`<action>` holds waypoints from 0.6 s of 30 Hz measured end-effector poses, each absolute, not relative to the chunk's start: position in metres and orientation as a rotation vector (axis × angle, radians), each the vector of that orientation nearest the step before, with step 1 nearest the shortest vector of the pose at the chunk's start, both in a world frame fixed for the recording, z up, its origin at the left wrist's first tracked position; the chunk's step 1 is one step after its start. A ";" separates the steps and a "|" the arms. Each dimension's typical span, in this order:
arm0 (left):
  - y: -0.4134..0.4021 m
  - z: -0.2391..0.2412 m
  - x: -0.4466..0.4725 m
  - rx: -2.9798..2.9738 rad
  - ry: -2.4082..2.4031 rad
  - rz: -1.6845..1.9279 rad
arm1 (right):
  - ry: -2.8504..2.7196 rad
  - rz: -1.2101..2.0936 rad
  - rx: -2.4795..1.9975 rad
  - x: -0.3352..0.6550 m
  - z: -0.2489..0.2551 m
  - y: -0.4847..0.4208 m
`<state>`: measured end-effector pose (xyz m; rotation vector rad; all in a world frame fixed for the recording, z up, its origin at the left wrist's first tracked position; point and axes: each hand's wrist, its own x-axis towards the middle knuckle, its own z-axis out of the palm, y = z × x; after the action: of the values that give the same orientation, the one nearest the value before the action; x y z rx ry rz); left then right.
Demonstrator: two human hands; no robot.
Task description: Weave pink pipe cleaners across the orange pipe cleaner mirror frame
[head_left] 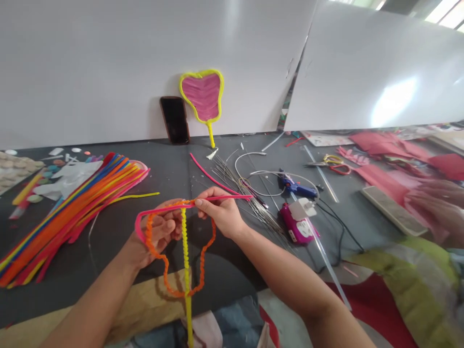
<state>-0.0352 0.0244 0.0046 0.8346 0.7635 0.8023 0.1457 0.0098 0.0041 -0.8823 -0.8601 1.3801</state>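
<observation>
1. Closest in, with bare forearms reaching over a tan strip (139, 299) along the near edge of the dark surface (163, 164).
2. Below the left hand (157, 237) and right hand (221, 208): a yellow stem (186, 251), running upright through the middle of an orange loop (166, 270), crossing its lower edge and dropping toward the lap.
3. At left, with fingers curled narrow about the loop's upper left side; exact contact partly hidden, so impossible to tell fully.
4. At right, with thumb and fingers pinched tight on a pink strip (163, 209), stretched along the top of loop and stem, bent around by the left hand, with a free end poking out to the right.
5. Left of the hands: a fanned bundle of fuzzy strips (96, 208) in orange, yellow, blue, red and pink.
6. Right of the hands: a magenta power block (297, 233) with a white plug (303, 209) on it; just beyond, a blue glue gun (299, 188), and between block and hands, loose wires (255, 208).
7. Farther right: scissors (331, 163), near crumpled pink fabric (384, 147).
8. At the back, leaning on a white panel (108, 63): a dark phone (175, 121) beside a yellow-rimmed pink fan (202, 95).
</observation>
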 end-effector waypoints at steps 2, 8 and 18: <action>0.025 0.003 -0.028 0.853 0.824 0.860 | -0.883 1.376 -0.903 0.145 0.003 0.010; 0.028 0.000 -0.016 0.813 0.954 0.990 | -0.929 1.359 -0.982 0.143 -0.002 0.011; 0.028 -0.004 -0.033 0.733 0.907 0.869 | -0.949 1.393 -1.053 0.140 -0.005 0.009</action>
<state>-0.0334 0.0278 -0.0044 0.7328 0.9069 0.8692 0.1402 0.0089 -0.0045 -1.0531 -0.9491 1.3934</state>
